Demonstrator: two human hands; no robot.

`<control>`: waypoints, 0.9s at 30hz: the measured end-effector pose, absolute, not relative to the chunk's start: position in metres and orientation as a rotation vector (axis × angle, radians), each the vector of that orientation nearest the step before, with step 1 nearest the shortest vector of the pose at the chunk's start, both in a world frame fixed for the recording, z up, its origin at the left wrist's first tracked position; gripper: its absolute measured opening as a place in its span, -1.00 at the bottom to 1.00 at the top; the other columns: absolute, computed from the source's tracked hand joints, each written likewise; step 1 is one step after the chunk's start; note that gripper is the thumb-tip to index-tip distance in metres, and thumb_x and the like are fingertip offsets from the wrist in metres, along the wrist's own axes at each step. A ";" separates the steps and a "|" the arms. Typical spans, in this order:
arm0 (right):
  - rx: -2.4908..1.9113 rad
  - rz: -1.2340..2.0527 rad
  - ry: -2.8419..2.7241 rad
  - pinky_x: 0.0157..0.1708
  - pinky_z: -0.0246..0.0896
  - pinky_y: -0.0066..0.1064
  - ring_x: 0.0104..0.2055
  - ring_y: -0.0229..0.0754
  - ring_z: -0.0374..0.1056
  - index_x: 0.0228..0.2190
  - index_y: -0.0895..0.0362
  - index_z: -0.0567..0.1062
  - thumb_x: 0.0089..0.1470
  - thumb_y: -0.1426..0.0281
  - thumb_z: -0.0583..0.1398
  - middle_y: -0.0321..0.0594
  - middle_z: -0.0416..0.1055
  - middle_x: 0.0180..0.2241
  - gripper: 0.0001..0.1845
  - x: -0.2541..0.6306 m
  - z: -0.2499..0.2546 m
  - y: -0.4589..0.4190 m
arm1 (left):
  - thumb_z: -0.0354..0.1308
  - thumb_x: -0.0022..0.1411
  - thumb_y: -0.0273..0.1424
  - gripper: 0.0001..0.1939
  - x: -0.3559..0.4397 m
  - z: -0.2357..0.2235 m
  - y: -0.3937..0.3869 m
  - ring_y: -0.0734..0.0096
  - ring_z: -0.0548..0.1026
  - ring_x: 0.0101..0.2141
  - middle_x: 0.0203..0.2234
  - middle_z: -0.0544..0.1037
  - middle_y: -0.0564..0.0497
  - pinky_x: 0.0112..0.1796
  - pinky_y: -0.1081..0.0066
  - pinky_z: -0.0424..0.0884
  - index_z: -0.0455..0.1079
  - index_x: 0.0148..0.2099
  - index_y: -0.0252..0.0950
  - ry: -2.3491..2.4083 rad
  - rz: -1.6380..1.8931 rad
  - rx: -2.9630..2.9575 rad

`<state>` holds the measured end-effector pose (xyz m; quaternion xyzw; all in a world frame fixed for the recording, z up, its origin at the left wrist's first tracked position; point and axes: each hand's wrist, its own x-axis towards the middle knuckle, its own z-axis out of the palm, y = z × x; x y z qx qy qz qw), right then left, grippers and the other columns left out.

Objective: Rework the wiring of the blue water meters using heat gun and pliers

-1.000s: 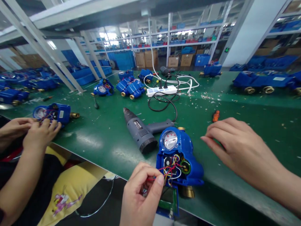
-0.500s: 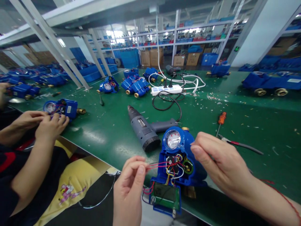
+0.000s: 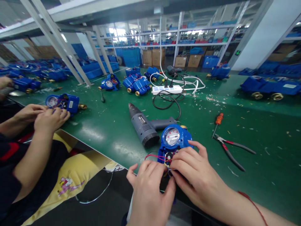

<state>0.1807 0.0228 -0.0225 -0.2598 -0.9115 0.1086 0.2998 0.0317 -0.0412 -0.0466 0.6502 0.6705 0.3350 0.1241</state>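
A blue water meter (image 3: 170, 141) with a round glass dial lies open at the edge of the green bench, its wiring partly exposed. My left hand (image 3: 150, 191) and my right hand (image 3: 195, 175) meet over its lower part, fingertips pinching thin coloured wires (image 3: 168, 166). Red wires (image 3: 156, 156) loop out to the left of the housing. My hands hide the meter's circuit board and the lower housing. Across the bench, a co-worker's hands (image 3: 50, 119) work on a second blue meter (image 3: 63, 103).
A grey heat gun (image 3: 143, 130) lies just left of the meter, its cord running to a white power strip (image 3: 167, 90). On the right are an orange-handled screwdriver (image 3: 218, 121) and red-handled pliers (image 3: 229, 150). Further blue meters stand along the bench among scattered plastic shavings.
My hands have come together over the meter, and the left hand has moved up from the bench edge. They now cover the circuit board and wiring that showed earlier.
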 end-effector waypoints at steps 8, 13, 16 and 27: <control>-0.671 0.352 -2.438 0.00 -0.14 -0.20 -0.25 -0.21 0.22 -0.32 0.16 0.39 0.20 0.55 0.04 -0.25 0.39 -0.34 -0.85 0.189 -0.017 0.026 | 0.10 0.17 -0.36 -0.81 0.009 -0.016 -0.025 0.21 0.47 -0.30 -0.45 0.59 0.03 -0.13 0.16 0.14 0.46 -0.46 -0.23 1.633 0.915 1.618; -0.678 0.460 -2.541 0.00 -0.20 -0.19 -0.21 -0.22 0.23 -0.25 0.06 0.41 0.16 0.54 0.12 -0.34 0.40 -0.32 -0.85 0.201 -0.009 0.032 | 0.05 0.21 -0.24 -0.76 0.005 -0.009 -0.023 0.38 0.36 -0.56 -0.67 0.46 0.07 -0.46 0.40 0.21 0.37 -0.41 -0.25 1.379 1.006 1.235; -0.692 0.497 -2.625 0.03 -0.26 -0.16 -0.25 -0.23 0.25 -0.33 0.06 0.45 0.16 0.48 0.17 -0.38 0.39 -0.38 -0.92 0.203 -0.005 0.037 | 0.01 0.22 -0.27 -0.80 0.008 -0.011 -0.024 0.40 0.35 -0.59 -0.70 0.44 0.09 -0.48 0.43 0.22 0.34 -0.39 -0.25 1.293 1.053 1.111; -0.807 0.773 -2.459 -0.05 -0.16 -0.22 -0.32 -0.27 0.28 -0.49 0.11 0.46 0.09 0.46 0.27 -0.42 0.44 -0.49 -0.85 0.193 -0.008 0.042 | 0.26 -0.05 -0.35 -0.89 0.050 -0.027 -0.038 0.07 0.47 -0.26 -0.42 0.57 0.04 -0.04 -0.04 0.11 0.38 -0.42 -0.19 1.921 0.891 1.666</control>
